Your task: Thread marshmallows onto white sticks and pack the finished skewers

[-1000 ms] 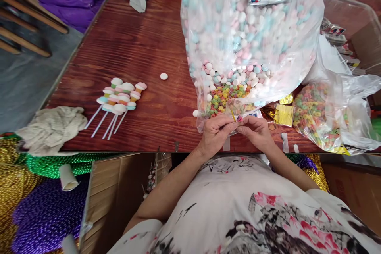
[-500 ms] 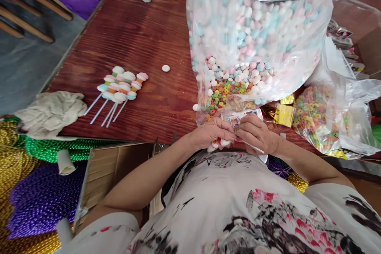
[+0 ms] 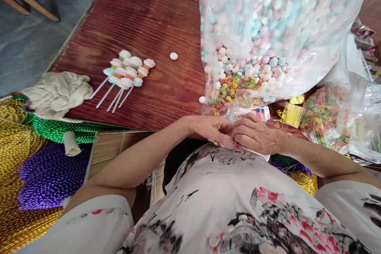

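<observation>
My left hand [image 3: 212, 129] and my right hand [image 3: 256, 135] meet at the table's near edge, close to my body, fingers pinched together on a candy skewer; only bits of candy and a white stick [image 3: 253, 151] peek out beneath them. Just beyond the hands lies a big clear bag [image 3: 268, 27] of pastel round candies with colourful ring candies [image 3: 232, 87] at its mouth. Several finished candy skewers [image 3: 126, 73] on white sticks lie together at the left of the table.
A wooden table [image 3: 143, 27] carries a loose white candy [image 3: 174, 56], gold wrappers [image 3: 291, 113], a second bag of ring candies [image 3: 324, 115] at right and a crumpled cloth [image 3: 58, 93] at its left corner. Green, gold and purple bead rolls [image 3: 35, 166] and a cardboard box [image 3: 119, 149] sit below.
Both hands have drawn back from the bag's mouth toward my body, still pinched together. The view has tilted down and shifted, so the table's things sit higher in the picture.
</observation>
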The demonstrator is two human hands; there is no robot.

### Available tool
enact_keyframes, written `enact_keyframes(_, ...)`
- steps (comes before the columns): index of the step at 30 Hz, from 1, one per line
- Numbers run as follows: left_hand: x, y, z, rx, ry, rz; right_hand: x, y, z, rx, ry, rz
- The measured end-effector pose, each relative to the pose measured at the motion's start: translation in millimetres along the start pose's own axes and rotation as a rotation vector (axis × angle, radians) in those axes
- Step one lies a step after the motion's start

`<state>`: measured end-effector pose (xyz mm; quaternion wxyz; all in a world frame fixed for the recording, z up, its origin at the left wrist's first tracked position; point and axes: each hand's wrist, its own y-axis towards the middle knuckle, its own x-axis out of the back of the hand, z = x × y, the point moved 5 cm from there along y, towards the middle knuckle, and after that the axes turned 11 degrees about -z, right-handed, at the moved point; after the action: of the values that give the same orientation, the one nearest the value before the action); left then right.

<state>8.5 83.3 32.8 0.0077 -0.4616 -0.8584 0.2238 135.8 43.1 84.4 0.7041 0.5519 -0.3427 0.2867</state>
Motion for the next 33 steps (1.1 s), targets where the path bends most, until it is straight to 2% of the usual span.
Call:
enact_keyframes(4,42.9,-17.7,-41.7,-0.109,0.307,-0.149,-3.4,4.2,5.1,-0.018,-0.085,0.051)
enact_keyframes(6,47.1,-34.0,-72.9,-0.244,0.484,-0.319,-5.4,6.0,-1.1,-0.063,-0.13,0.05)
enact_keyframes(7,40.6,-43.0,-88.9,-0.348,0.598,-0.411,-5.1,7.8,-8.0,-0.109,-0.142,0.032)
enact_keyframes(9,11.5,-58.5,-112.6,-0.601,0.873,-0.545,1.2,14.0,-28.2,-0.259,-0.129,-0.06)
enact_keyframes(11,-25.6,-60.2,-111.9,-0.788,1.086,-0.444,13.5,22.0,-48.9,-0.458,-0.031,-0.202)
enact_keyframes(12,-38.3,-54.4,-102.8,-0.808,1.175,-0.329,19.7,25.7,-56.3,-0.564,0.054,-0.28)
enact_keyframes(13,-42.1,-47.2,-94.5,-0.829,1.219,-0.285,23.8,28.8,-60.4,-0.668,0.161,-0.354)
enact_keyframes(14,-36.0,-39.2,-89.5,-0.836,1.218,-0.343,24.4,31.3,-61.0,-0.758,0.297,-0.411)
enact_keyframes(16,-5.3,-29.5,-90.0,-0.868,1.09,-0.628,13.5,33.6,-53.7,-0.904,0.619,-0.456)
enact_keyframes(18,26.6,-35.4,-96.3,-0.999,0.843,-0.891,-7.4,32.4,-42.7,-1.007,0.903,-0.41)
enact_keyframes(20,44.1,-49.0,-97.9,-1.132,0.648,-1.037,-23.7,27.1,-40.3,-1.108,1.02,-0.405)
enact_keyframes(22,51.3,-59.1,-88.3,-1.101,0.453,-1.126,-28.8,21.5,-49.0,-1.196,1.033,-0.53)
enact_keyframes(23,52.7,-60.4,-78.4,-1.004,0.332,-1.137,-28.3,20.4,-54.7,-1.215,1.04,-0.617)
enact_keyframes(24,52.2,-58.8,-65.4,-0.867,0.198,-1.108,-27.6,20.9,-59.4,-1.216,1.054,-0.695)
enact_keyframes(26,42.4,-51.8,-36.7,-0.598,-0.046,-0.939,-29.7,26.4,-63.3,-1.18,1.103,-0.769)
enact_keyframes(28,28.6,-50.5,-15.3,-0.451,-0.189,-0.793,-39.4,33.6,-58.8,-1.149,1.163,-0.74)
enact_keyframes(29,24.1,-53.4,-8.6,-0.429,-0.237,-0.773,-46.1,36.6,-54.2,-1.141,1.188,-0.698)
enact_keyframes(31,20.8,-64.2,-0.7,-0.428,-0.319,-0.803,-57.4,40.7,-43.3,-1.101,1.187,-0.614)
enact_keyframes(33,20.5,-76.8,4.2,-0.404,-0.411,-0.82,-60.7,43.9,-33.6,-0.988,1.04,-0.54)
